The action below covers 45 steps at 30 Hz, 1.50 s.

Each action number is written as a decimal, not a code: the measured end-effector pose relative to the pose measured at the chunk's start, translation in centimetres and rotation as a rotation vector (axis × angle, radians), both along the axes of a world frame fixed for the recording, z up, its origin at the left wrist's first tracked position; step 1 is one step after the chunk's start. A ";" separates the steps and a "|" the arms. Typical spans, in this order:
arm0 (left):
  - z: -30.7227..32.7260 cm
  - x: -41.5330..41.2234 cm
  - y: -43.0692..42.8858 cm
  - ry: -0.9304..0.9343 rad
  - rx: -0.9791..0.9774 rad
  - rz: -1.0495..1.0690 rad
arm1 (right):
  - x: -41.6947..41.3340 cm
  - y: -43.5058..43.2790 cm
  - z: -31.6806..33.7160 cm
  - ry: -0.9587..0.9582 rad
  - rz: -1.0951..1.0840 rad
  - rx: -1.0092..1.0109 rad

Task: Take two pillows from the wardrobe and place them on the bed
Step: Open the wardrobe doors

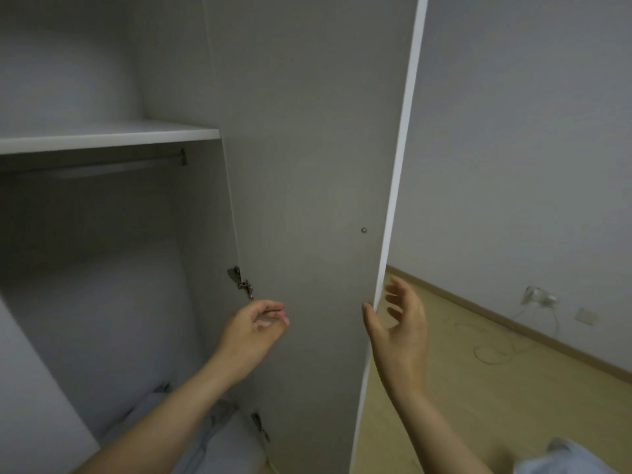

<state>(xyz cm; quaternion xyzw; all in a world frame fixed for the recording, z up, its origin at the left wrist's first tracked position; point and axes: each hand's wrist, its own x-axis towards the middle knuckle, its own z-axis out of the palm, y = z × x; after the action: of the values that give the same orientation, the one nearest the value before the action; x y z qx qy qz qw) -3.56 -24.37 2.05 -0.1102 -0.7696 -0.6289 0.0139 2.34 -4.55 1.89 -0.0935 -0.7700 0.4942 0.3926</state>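
Note:
The white wardrobe stands open in front of me, its right door (307, 165) swung out toward me. My right hand (398, 323) is at the door's free edge, thumb touching the edge and fingers spread loosely behind it. My left hand (254, 331) hovers in front of the door's inner face near the hinge (241, 282), fingers loosely curled and holding nothing. A large pale rounded shape, possibly a pillow (102, 330), fills the lower compartment. Another soft pale bulge (58, 70) lies on the upper shelf (109, 136). The bed is not in view.
A hanging rail (102, 162) runs under the shelf. Pale fabric (219, 436) lies at the wardrobe bottom. To the right are wooden floor (496, 388), a loose cable (496, 350), a wall socket with plug (540, 295) and a grey wall.

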 end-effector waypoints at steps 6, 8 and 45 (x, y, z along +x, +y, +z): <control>0.1 0.0 -3.5 0.057 -0.047 0.059 | 0.8 -4.9 0.9 0.113 0.174 0.099; 0.7 0.1 -5.4 0.078 -0.052 0.103 | -0.1 -6.8 1.2 0.069 0.251 0.126; 10.5 -3.2 -28.9 0.321 -0.424 1.213 | -18.8 -29.8 6.1 0.037 1.199 0.003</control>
<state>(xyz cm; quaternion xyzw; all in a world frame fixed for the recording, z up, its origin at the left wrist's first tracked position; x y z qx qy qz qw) -6.73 -53.28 12.58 0.2498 -0.7907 -0.3202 0.4582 -16.45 -34.37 8.00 0.3663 -0.6822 0.6300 0.0589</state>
